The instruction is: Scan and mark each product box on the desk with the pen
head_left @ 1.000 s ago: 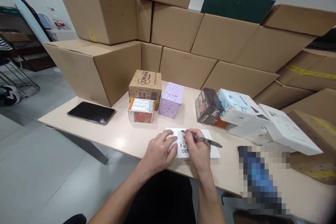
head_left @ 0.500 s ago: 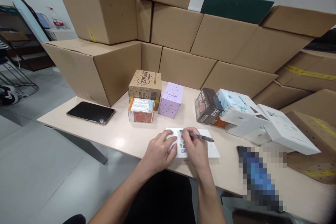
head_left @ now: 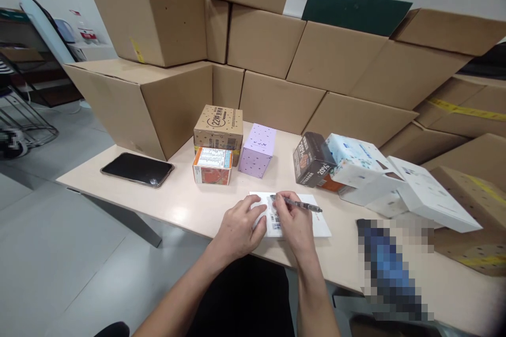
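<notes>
A white paper sheet or booklet (head_left: 321, 226) with small printed blocks lies near the table's front edge. My left hand (head_left: 238, 227) rests on its left side, fingers apart and slightly bent, holding nothing. In my right hand (head_left: 295, 225) is a dark pen (head_left: 307, 205), gripped between thumb and fingers over the upper part of the paper. The pen leans to the right, its back end sticking out past the hand. The writing under the fingers is too small to read.
A phone (head_left: 137, 169) lies at the table's left. Behind the paper stand an orange-and-white box (head_left: 212, 167), a brown carton (head_left: 218, 125), a lilac box (head_left: 258, 151) and a dark brown box (head_left: 313, 159). White boxes (head_left: 358, 160) are at right, near a blurred-out item (head_left: 391, 268). Large cartons (head_left: 282, 100) wall the back.
</notes>
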A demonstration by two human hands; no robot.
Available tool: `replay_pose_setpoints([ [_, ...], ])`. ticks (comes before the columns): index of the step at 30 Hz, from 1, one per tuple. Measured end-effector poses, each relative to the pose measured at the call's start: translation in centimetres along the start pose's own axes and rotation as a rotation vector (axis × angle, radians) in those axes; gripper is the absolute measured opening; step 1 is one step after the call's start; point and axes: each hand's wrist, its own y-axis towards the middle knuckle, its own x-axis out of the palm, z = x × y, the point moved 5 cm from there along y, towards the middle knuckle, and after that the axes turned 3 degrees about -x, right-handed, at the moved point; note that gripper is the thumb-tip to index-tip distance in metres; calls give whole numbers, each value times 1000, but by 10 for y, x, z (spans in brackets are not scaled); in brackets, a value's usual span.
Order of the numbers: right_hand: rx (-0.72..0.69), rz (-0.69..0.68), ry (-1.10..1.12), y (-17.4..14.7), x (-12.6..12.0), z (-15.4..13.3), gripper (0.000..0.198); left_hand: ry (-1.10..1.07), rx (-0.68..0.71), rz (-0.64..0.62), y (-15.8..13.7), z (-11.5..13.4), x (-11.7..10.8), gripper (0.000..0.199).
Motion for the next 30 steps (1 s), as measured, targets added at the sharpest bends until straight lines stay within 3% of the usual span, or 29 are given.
replay_pose_setpoints([
  [8, 1, 47, 25, -2, 0, 2, 33, 10, -2, -4, 1, 0, 1, 28],
  [12, 43, 143, 201, -10, -6, 5, 39, 25, -3, 10, -1, -2, 2, 28],
  [15, 83, 350, 261, -20, -30, 11, 44, 24, -5, 49, -1, -4, 3, 26],
  [17, 68, 521, 117, -27, -57, 19, 46, 21, -20, 103, -1, -5, 2, 24],
  [19, -8, 599, -130, -32, -85, 28, 47, 21, -45, 175, 0, -8, 1, 21],
  [21, -126, 508, -382, -31, -103, 42, 47, 25, -66, 245, 0, -10, 0, 17],
  [22, -137, 401, -494, -29, -107, 54, 48, 28, -74, 272, 0, -10, 0, 16],
  [26, -33, 5, -802, -24, -106, 99, 54, 53, -88, 319, 0, -12, 1, 15],
  [30, 15, -93, -896, -18, -91, 110, 54, 89, -81, 318, 1, -12, 1, 16],
])
